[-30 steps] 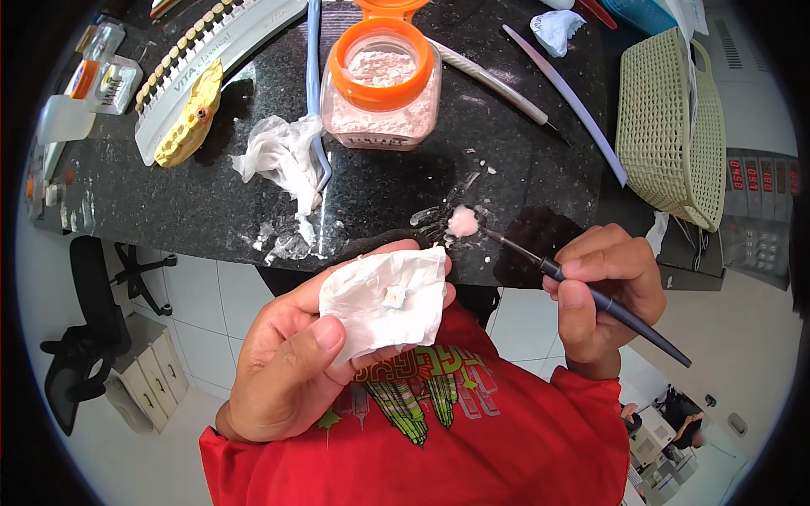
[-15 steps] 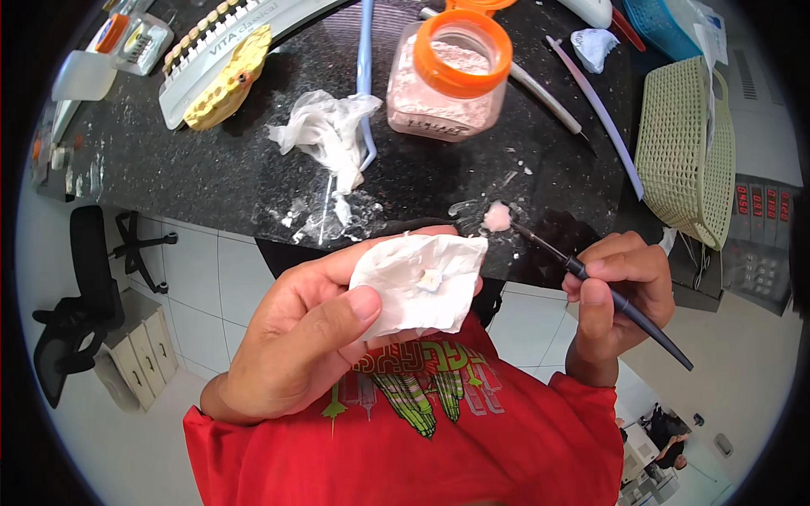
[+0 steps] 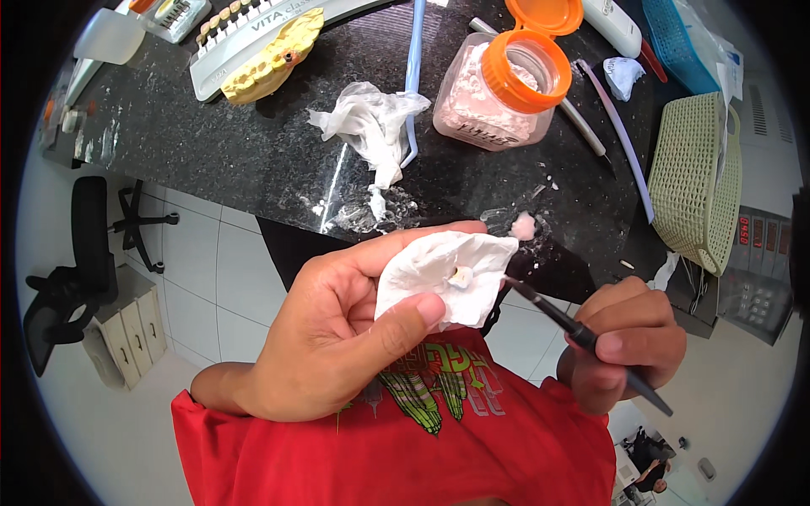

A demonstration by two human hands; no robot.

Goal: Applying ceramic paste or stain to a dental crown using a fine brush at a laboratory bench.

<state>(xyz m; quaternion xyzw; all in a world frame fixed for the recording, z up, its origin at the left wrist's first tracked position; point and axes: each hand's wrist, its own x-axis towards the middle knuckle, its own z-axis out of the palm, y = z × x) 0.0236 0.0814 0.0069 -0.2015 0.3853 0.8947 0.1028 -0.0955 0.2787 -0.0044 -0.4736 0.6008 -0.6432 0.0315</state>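
A view looking down from a person's head at their two hands, held in front of a red shirt (image 3: 354,455) with a green print, at the near edge of a dark speckled counter (image 3: 253,143).

The left hand (image 3: 337,337) is closed around a folded white tissue (image 3: 443,278), thumb pressed on its lower edge and fingers curled behind it. On the tissue sits a small pale piece (image 3: 461,276), perhaps a tooth-shaped part, though it is too small to tell.

The right hand (image 3: 629,341) grips a thin dark brush (image 3: 582,337) like a pen, fingers closed on the handle. The brush slants up to the left, and its tip is just beside the small piece at the tissue's right edge.

On the counter beyond the hands lies a small pink blob (image 3: 524,226) among white specks. Further back stands a clear jar (image 3: 494,97) of pinkish powder with an orange rim, its orange flip lid (image 3: 544,14) open. Left of the jar is a crumpled white tissue (image 3: 371,126) with a blue stick (image 3: 413,76) lying over it. At the far left are a yellow dental cast (image 3: 270,59) and a grey tray of sample teeth (image 3: 245,38). To the right stands a pale woven basket (image 3: 692,177), with a blue basket (image 3: 675,42) behind it. A long lilac stick (image 3: 620,135) lies between jar and basket. A black office chair (image 3: 72,270) stands on the white tiled floor at left
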